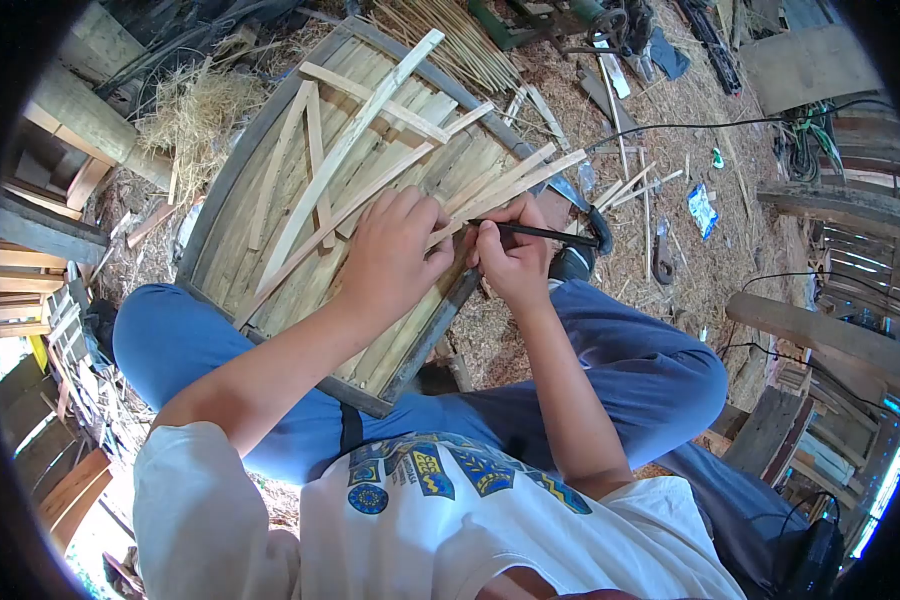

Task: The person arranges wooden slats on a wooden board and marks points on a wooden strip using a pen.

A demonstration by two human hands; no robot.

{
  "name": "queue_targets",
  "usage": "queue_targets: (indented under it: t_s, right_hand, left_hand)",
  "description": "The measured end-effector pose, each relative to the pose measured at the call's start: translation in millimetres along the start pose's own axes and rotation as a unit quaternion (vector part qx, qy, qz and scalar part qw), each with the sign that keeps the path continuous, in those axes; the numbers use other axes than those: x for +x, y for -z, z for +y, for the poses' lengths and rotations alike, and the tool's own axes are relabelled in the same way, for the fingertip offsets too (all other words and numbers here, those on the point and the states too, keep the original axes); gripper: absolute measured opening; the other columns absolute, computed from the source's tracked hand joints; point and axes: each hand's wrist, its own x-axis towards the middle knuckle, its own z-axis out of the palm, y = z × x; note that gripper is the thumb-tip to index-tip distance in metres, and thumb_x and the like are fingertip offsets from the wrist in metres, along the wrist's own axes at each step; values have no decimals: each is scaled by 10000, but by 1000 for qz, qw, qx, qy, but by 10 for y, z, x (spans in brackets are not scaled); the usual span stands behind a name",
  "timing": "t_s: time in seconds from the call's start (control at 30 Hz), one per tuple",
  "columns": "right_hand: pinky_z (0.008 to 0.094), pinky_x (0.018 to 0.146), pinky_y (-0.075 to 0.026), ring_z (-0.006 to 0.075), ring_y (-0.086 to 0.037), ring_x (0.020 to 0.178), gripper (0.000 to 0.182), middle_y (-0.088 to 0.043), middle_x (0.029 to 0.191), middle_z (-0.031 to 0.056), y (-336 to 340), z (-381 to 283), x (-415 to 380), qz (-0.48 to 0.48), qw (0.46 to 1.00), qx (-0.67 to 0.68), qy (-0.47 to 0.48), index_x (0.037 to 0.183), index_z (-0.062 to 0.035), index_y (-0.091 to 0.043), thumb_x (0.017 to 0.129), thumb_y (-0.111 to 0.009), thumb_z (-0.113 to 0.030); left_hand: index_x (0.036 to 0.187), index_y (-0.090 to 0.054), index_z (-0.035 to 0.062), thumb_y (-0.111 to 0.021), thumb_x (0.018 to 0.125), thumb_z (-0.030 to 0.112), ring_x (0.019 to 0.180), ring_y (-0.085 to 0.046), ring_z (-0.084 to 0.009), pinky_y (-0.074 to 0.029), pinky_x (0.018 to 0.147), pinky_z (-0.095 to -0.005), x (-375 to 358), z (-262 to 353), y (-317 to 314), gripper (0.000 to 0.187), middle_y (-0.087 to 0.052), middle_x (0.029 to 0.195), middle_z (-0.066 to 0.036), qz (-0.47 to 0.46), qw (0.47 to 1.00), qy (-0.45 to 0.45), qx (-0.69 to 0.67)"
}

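Observation:
My left hand (pixel 395 240) is curled over the near end of a pale wooden strip (pixel 520 185), thumb and fingers closed on it. My right hand (pixel 515 250) pinches a thin black pencil-like stick (pixel 545 232), its tip close to the same strip and near my left thumb. Another strip lies alongside, pointing away to the right. Beneath both hands is a wooden panel (pixel 370 375) of planks with a dark frame, resting over my lap. Several long pale slats (pixel 355 150) lie crossed on it, one passing under my left hand.
A bundle of thin sticks (pixel 450 45) lies beyond the panel, with dry straw (pixel 200 115) to the left. On the shaving-covered ground at right are a blue-and-white packet (pixel 703 211), a dark metal hook-shaped piece (pixel 662 255) and a black cable (pixel 690 125). Thick beams (pixel 820 340) stand farther right.

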Motion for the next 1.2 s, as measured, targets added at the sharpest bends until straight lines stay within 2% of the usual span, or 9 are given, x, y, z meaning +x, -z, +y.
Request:
queue_targets:
  t_s: [0.1,0.2,0.3,0.4,0.5,0.6,0.9,1.1,1.2]
  right_hand:
    - [270,583,-542,97,-673,668,134,-726,846,79,-1,-34,-3,7,999,7,-30,1077,-21,-527,1044,-655,2]
    - [270,579,-540,95,-670,664,134,-721,841,74,-3,-31,7,3,1000,2,-17,1070,-21,-531,1041,-660,0]
    - [269,576,-538,95,-670,662,138,-716,834,70,-22,-50,5,12,1000,5,-20,1068,-21,-532,1038,-666,-3]
    - [268,569,-531,92,-665,654,135,-705,827,60,-30,-72,16,11,1000,10,-18,1055,-22,-538,1035,-671,-10]
    - [264,562,-525,85,-659,649,131,-693,819,48,-6,-54,25,8,1000,-20,-20,1043,-22,-545,1033,-675,-15]
    - [264,553,-516,79,-656,647,132,-680,808,36,-5,-12,35,9,1000,-7,-9,1034,-22,-548,1032,-680,-23]
    - [250,558,-490,55,-634,645,135,-653,786,6,-3,15,46,20,999,-44,-20,1023,-21,-560,1029,-694,-34]
    - [248,569,-487,51,-629,665,131,-651,793,1,-27,-53,56,15,999,-25,-33,1012,-25,-567,1027,-697,-36]
    - [251,575,-495,53,-631,670,132,-653,800,6,-10,-71,53,7,999,-34,-39,1020,-24,-561,1031,-692,-33]
  left_hand:
    - [989,-642,65,-817,849,122,1038,-625,-356,-509,907,-490,2,9,5,231,-623,1019,-113,0,1000,4,0]
    - [966,-679,25,-831,834,93,992,-642,-372,-516,884,-483,17,8,1,212,-651,975,-137,11,1000,4,-2]
    - [990,-661,66,-821,853,134,1052,-635,-359,-516,911,-493,5,-6,1,221,-633,1025,-114,-11,1000,13,11]
    - [991,-665,66,-818,858,138,1047,-638,-363,-519,912,-494,10,-1,13,215,-640,1026,-117,-14,1000,12,4]
    - [992,-668,64,-815,860,139,1043,-639,-365,-518,916,-494,15,-1,23,211,-644,1026,-121,-16,1000,8,4]
    - [965,-686,16,-826,838,105,984,-646,-381,-520,878,-487,33,10,17,209,-656,969,-147,7,1000,-4,5]
    - [961,-684,14,-825,838,103,1000,-646,-375,-522,887,-488,34,12,24,207,-659,975,-145,8,1000,-5,4]
    - [990,-687,47,-822,852,131,1061,-648,-371,-527,930,-494,32,5,34,210,-662,1034,-129,-23,1000,13,17]
    - [965,-695,17,-826,842,111,1009,-650,-377,-524,898,-487,37,13,27,203,-665,982,-144,1,1000,1,8]
